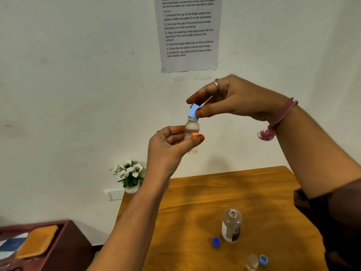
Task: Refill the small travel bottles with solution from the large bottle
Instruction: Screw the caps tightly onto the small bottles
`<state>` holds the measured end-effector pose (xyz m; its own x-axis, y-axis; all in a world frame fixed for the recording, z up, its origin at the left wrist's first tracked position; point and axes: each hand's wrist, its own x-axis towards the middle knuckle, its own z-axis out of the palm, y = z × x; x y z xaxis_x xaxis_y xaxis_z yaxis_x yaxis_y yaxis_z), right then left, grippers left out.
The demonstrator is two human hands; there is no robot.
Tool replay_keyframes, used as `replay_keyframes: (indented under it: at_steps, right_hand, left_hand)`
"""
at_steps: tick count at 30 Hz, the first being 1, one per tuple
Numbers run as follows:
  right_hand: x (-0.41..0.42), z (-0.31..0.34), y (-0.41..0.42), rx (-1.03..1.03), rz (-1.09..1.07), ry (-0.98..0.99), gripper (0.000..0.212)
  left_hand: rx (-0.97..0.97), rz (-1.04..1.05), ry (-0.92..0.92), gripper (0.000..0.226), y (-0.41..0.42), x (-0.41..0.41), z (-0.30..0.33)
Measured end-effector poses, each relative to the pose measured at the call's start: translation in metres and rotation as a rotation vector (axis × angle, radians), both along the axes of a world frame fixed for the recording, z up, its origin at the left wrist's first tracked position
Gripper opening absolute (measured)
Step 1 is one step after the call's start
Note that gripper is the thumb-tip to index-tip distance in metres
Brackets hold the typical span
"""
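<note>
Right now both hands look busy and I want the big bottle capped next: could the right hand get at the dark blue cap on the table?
Probably not yet: the right hand pinches the light blue cap. Otherwise the dark blue cap lies uncovered.

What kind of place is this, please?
Probably a plain room arranged for a recorded exercise: a printed step-by-step instruction sheet taped to the white wall, a wooden table, and a small white pot of artificial flowers.
</note>
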<state>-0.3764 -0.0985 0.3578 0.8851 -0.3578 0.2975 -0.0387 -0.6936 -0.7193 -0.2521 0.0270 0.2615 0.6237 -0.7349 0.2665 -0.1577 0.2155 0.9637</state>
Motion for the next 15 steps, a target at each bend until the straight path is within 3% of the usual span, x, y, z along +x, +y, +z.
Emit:
replay_keyframes:
  at_steps: [11,15]
  right_hand:
    - [0.013,0.023,0.004,-0.187,-0.054,0.139,0.026]
    - [0.018,0.016,0.007,-0.318,-0.123,0.181,0.049]
  left_hand:
    - [-0.043,0.006,0.04,0.034,-0.002,-0.004,0.002]
    - [-0.046,0.019,0.065,0.037,-0.002,-0.005,-0.001]
